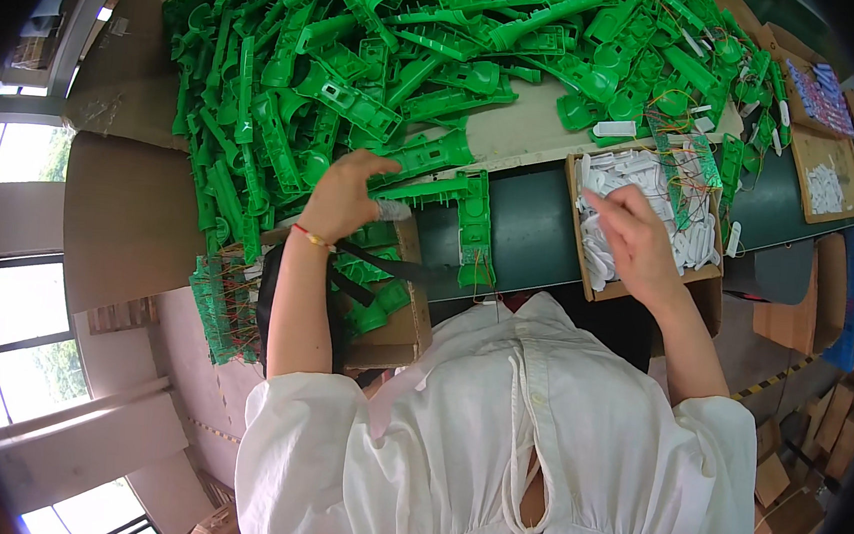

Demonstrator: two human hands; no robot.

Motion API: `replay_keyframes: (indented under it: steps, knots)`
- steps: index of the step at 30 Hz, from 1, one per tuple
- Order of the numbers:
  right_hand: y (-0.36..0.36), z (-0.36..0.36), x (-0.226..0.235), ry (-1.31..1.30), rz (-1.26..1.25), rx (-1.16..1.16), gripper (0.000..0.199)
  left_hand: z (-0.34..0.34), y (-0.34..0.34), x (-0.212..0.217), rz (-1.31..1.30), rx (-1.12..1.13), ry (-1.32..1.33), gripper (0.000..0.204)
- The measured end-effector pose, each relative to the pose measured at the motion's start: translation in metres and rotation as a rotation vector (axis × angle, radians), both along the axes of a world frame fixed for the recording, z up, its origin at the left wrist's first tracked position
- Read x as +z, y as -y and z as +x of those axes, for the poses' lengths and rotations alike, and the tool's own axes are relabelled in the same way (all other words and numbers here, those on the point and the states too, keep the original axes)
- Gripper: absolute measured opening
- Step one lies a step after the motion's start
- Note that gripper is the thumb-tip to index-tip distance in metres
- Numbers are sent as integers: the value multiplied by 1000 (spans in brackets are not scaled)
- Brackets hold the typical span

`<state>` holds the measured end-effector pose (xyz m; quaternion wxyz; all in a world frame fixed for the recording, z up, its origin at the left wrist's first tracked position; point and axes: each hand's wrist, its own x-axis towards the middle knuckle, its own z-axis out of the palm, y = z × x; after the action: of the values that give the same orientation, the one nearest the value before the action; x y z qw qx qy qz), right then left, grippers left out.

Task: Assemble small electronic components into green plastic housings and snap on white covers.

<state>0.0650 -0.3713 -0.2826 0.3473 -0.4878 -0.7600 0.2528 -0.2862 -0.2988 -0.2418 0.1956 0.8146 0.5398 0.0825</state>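
At the far left, windows (28,301) stand behind the brown side of a large carton (124,223), and to the right of its lower edge sits a stack of green circuit boards (223,311) trailing thin wires. Above and beyond it spreads a tall, jumbled heap of green plastic shells (350,100). The left hand (342,195), with a red and gold band (314,238) at the wrist, is at the near edge of this heap; its fingers are curved and stand apart from the wrapped thumb, with green plastic showing at the gap, though I cannot tell whether they grip a shell. Below this hand, an open box (407,331) holds more green pieces. Just right of it, a single green shell (474,216) lies lengthwise toward the person on the dark table (531,220), wires at its near end. Farther right, a shallow carton (577,241) is full of white plastic pieces (697,250), with wired green boards (693,178) lying over its far right part. The right hand (641,246) is over the white pieces, index finger extended and the others bent; whether it holds one I cannot tell. At the far right is a tan tray (802,148) with small white parts (824,190).
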Motion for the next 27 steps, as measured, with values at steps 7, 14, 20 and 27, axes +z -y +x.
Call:
replay_keyframes:
  steps: [7,14,20,27]
  knots:
    - [5,-23,-6,-576,-509,-11,25,13,6,-14,270,20,-78,28]
    - [2,-43,9,-982,-674,11,28,74,28,3,-649,407,1373,40]
    - [7,-49,17,-1008,-569,-6,28,105,57,-3,-1280,396,1884,69]
    - [9,-42,15,-1101,-562,-81,28,120,77,-8,-1539,22,2460,66]
